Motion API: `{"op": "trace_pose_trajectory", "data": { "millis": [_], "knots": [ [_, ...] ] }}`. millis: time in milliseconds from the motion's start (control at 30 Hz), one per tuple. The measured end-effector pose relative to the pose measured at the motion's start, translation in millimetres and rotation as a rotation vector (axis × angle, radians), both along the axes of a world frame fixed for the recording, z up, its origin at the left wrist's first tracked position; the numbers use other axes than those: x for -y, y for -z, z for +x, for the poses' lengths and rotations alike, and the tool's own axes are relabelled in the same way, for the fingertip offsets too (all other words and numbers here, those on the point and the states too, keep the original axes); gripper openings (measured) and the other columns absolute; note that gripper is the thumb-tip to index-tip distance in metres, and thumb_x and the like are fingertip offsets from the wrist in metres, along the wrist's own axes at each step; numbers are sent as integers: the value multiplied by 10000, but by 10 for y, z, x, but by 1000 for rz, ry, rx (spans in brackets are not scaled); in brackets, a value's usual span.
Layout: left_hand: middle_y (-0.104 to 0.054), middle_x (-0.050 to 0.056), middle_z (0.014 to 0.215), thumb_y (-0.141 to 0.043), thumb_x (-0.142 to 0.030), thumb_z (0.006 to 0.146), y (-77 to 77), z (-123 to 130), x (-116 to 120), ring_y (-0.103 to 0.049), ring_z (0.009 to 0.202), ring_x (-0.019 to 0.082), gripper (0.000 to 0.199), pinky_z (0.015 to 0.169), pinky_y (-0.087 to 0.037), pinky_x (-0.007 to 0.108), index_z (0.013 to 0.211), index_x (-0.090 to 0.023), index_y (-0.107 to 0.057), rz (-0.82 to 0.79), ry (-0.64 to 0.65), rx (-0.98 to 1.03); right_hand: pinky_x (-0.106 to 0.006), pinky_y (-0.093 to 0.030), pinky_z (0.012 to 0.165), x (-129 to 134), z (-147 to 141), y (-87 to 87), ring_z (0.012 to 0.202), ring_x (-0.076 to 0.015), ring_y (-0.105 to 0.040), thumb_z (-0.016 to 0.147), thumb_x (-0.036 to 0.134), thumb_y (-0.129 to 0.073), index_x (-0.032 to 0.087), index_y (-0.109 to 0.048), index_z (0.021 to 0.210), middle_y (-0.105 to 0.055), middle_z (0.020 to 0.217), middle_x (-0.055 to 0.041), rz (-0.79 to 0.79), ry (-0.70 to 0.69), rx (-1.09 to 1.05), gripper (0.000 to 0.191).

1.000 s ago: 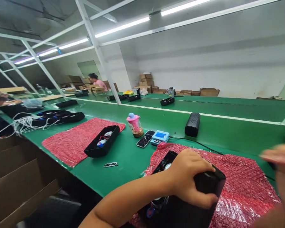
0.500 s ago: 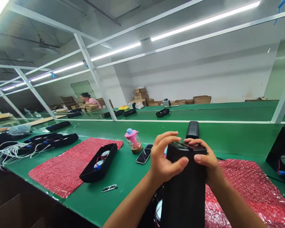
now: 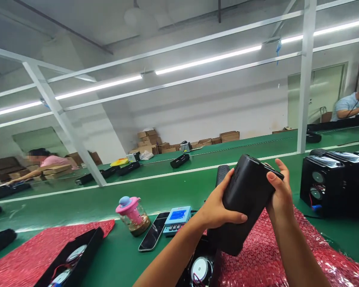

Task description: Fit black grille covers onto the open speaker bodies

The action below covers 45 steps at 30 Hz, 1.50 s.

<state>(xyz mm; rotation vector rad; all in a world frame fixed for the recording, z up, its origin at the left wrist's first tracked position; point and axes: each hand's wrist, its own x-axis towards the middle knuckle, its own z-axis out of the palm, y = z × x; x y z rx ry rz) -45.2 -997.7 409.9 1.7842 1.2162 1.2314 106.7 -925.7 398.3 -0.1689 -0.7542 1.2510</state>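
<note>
Long green surface (image 3: 116, 255) carried sheet of red bubble wrap (image 3: 254, 255). Box-shaped black casing (image 3: 248, 191) was tilted in air above wrap; open black shell (image 3: 205, 249) with round silver disc (image 3: 200, 269) lay below. Left hand (image 3: 219, 205) clamped casing's side, right hand (image 3: 281, 195) its upper end. Pale-blue device (image 3: 177, 220) with screen sat beside black-fronted smartphone (image 3: 153, 232).

head | worn on head | faces forward across bench (image 3: 118, 257) | bench near, wall (image 3: 203, 115) far
</note>
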Motion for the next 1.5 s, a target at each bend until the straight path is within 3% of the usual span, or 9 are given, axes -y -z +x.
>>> {"op": "trace_pose_trajectory", "data": {
  "millis": [100,200,333,500,633,800,1033,1267,1500],
  "knots": [
    [-513,87,1337,-867,-262,475,-185,95,-106,-550,1137,313,1212,1002,-423,470,1483,-299,-195,31,-40,42,-428,-481,916,-76,26,1,983,-228,-601,538,322,-840,347,-267,1363,-590,1058,4,129,-135,26,1004],
    [-537,94,1300,-850,-227,492,-325,199,-180,-563,1117,302,1207,969,-455,451,1486,-281,-167,29,-8,161,-443,-480,935,-118,14,5,1037,-257,-587,556,278,-817,308,-311,1317,-589,1143,-27,264,-251,102,914],
    [-513,90,1325,-834,-220,531,-388,305,-243,-572,1101,289,1181,906,-500,409,1485,-299,-141,8,36,154,-480,-504,900,-133,10,8,1003,-276,-603,589,257,-797,296,-319,1284,-594,1135,-43,294,-222,94,845],
    [-448,95,1396,-813,-241,602,-358,348,-248,-596,1083,284,1225,865,-531,421,1480,-378,30,-40,94,95,-517,-469,956,-117,52,-18,1043,-291,-586,579,256,-804,282,-343,1284,-576,1169,-60,262,-165,75,843],
    [-426,117,1416,-815,-234,600,-297,293,-223,-589,1107,289,1253,859,-542,396,1479,-357,68,-44,144,160,-486,-496,946,-45,45,-48,1032,-272,-598,572,252,-806,273,-354,1258,-582,1158,-61,274,-117,98,822],
    [-458,112,1390,-814,-228,607,-200,208,-170,-541,1180,308,1234,916,-514,411,1479,-351,52,-6,203,235,-450,-581,801,62,-16,-35,960,-259,-635,615,253,-795,311,-256,1356,-609,1129,-56,323,-145,177,918],
    [-479,94,1370,-805,-221,581,-181,179,-131,-536,1180,311,1177,942,-495,425,1487,-327,-61,12,107,247,-438,-582,803,124,-100,-12,954,-246,-633,601,243,-818,302,-285,1369,-612,1136,-51,261,-79,154,936],
    [-511,93,1334,-822,-238,555,-135,165,-255,-556,1147,306,1203,894,-522,403,1482,-311,-60,-35,165,281,-451,-568,824,127,-111,-11,929,-252,-631,551,230,-830,300,-304,1363,-612,1129,-49,142,-45,139,970],
    [-537,60,1314,-809,-197,557,-161,245,-165,-554,1160,307,1143,923,-515,407,1469,-337,-136,12,177,326,-448,-577,806,233,-57,-70,933,-256,-632,588,192,-784,302,-314,1339,-606,1118,-41,215,-64,139,893]
  ]
}}
